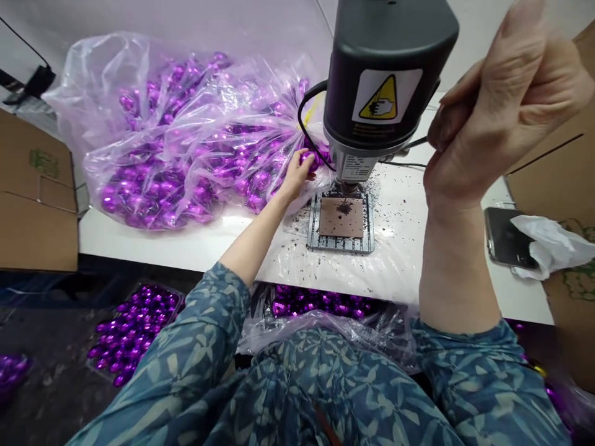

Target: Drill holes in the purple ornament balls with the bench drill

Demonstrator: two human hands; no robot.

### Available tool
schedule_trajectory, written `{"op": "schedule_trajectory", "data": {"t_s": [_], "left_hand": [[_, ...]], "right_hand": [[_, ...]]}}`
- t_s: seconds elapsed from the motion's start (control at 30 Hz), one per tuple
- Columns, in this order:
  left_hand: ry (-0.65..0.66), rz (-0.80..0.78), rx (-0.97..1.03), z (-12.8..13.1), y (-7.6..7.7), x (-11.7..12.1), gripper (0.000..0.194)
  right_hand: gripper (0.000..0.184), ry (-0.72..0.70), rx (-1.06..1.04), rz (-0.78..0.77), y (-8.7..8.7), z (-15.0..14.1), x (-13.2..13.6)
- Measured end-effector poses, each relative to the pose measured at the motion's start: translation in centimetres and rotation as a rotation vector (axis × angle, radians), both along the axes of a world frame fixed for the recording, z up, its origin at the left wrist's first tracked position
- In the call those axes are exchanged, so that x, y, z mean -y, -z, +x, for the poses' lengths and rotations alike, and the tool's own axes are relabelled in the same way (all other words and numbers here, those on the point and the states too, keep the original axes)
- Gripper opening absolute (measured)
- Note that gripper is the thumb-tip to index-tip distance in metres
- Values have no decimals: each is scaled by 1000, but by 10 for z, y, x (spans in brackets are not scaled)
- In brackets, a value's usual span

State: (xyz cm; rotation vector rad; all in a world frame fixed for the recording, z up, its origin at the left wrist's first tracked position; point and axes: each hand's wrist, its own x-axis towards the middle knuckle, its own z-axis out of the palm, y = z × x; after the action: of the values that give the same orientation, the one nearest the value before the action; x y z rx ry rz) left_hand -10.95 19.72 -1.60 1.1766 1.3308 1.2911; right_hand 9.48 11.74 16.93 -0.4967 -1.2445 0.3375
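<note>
My left hand reaches to the mouth of a clear plastic bag, its fingers closed on a shiny purple ball. Many similar balls fill the bag. High on the right, my right hand is wrapped round the feed lever of a small bench drill press; the lever's end is hidden inside the fist. Beneath the drill head lies a brown square plate with a small dark hole, set on a slotted metal base. Dark shavings are scattered on and around it.
A phone and crumpled tissue lie at the right. Cardboard boxes flank the white table. More purple balls sit in a bag by my lap and a tray at lower left. A black cable loops beside the drill.
</note>
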Motion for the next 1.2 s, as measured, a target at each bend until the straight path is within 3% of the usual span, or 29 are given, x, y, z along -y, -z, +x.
{"op": "schedule_trajectory", "data": {"t_s": [0.07,0.17,0.27,0.37,0.5,0.6,0.97,1.2], "left_hand": [[14,-117,239,-10,-8,25,35],[69,-198,379,-22,-14,63,46],[206,-185,331,-29,-7,94,52],[342,-104,216,-27,10,109,61],[373,-23,115,-10,34,108,71],[341,-1,63,3,42,101,71],[312,80,-53,21,37,94,65],[213,223,-390,36,34,100,64]], "right_hand": [[53,-8,1,-10,0,2,-3],[56,-25,0,-45,-1,3,-7],[58,-45,-36,-39,-1,0,-8],[58,-81,-91,-21,-1,-4,-8],[59,-95,-116,-56,-2,-8,-10],[58,-80,-146,-28,-2,-8,-11],[45,-77,-107,-38,-2,-10,-10],[56,-47,-82,-48,-2,-8,-9]]}}
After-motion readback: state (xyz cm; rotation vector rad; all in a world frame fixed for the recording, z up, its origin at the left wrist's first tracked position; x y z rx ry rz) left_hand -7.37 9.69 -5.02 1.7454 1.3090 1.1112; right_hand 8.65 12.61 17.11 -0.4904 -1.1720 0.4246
